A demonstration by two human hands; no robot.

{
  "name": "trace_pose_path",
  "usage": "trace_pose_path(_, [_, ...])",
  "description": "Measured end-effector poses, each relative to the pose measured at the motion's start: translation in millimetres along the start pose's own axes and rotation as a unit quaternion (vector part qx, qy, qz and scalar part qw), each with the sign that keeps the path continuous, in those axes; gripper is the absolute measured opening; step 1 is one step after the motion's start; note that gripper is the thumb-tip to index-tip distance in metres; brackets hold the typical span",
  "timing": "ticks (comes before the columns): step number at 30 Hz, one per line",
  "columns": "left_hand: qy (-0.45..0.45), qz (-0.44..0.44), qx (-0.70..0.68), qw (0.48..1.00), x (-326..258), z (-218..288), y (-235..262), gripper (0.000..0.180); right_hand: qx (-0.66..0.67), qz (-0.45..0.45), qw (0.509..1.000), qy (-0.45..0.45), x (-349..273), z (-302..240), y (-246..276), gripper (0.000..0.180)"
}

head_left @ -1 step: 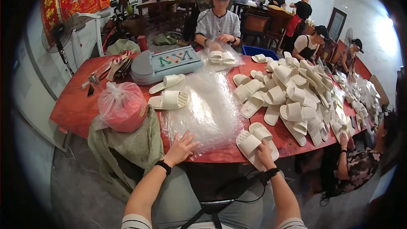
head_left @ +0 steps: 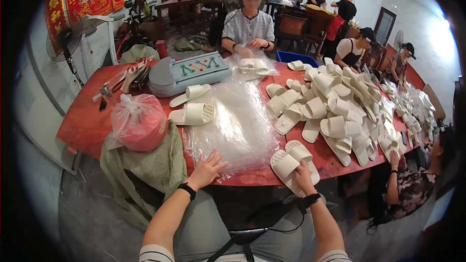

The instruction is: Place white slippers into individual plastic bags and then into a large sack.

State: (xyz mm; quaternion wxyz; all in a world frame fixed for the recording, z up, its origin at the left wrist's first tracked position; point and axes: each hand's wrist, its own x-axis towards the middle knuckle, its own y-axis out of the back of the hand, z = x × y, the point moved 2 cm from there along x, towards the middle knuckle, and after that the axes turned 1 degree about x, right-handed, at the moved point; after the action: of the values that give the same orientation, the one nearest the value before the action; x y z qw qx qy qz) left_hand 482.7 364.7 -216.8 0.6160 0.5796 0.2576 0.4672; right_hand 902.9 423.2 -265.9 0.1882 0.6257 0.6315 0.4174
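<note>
My left hand [head_left: 208, 170] lies with fingers spread on the near left corner of a stack of clear plastic bags [head_left: 238, 126]. Toward the table's front edge, my right hand [head_left: 304, 178] grips a pair of cream slippers [head_left: 286, 164], its fingers at their near side and the palm partly hidden. Two more cream slippers [head_left: 193, 115] lie at the left border of the bag stack, their toes pointing left or right but not stacked. A large heap of cream slippers [head_left: 335, 102] covers the table to the right.
On the red table [head_left: 80, 116] stand a grey plastic case [head_left: 189, 74] and a red bundle in clear plastic [head_left: 140, 123]; a green sack [head_left: 150, 170] hangs below it. Across the table a person [head_left: 249, 26] handles a bagged slipper pair. Another person [head_left: 412, 189] works at near right.
</note>
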Motion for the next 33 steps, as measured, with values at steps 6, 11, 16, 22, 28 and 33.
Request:
trace_pose_path(6, [0.030,0.049,-0.071,0.996,8.4,-14.0,-9.0,0.052,0.080,0.000,0.996,-0.036,-38.8,-47.7,42.7,0.032])
trace_pose_path(11, [0.032,0.075,-0.177,0.981,28.2,-33.8,-16.7,0.048,0.166,0.032,0.984,-0.053,-59.7,-64.9,61.1,0.036])
trace_pose_path(16, [0.012,0.047,-0.022,0.999,28.7,-11.9,1.2,0.049,0.148,0.029,0.988,-0.019,-72.0,-66.7,58.5,0.037])
trace_pose_path(22, [0.001,0.079,-0.062,0.995,31.0,-22.4,-8.7,0.035,0.163,0.013,0.987,0.009,-67.9,-84.4,60.4,0.039])
trace_pose_path(28, [0.066,0.178,-0.155,0.970,33.1,-23.2,2.8,0.023,0.190,-0.015,0.980,0.054,-59.2,-120.5,67.3,0.041])
trace_pose_path(33, [0.118,0.261,-0.212,0.934,42.0,-4.2,26.7,0.019,0.197,-0.130,0.961,0.143,-53.0,-166.8,66.3,0.046])
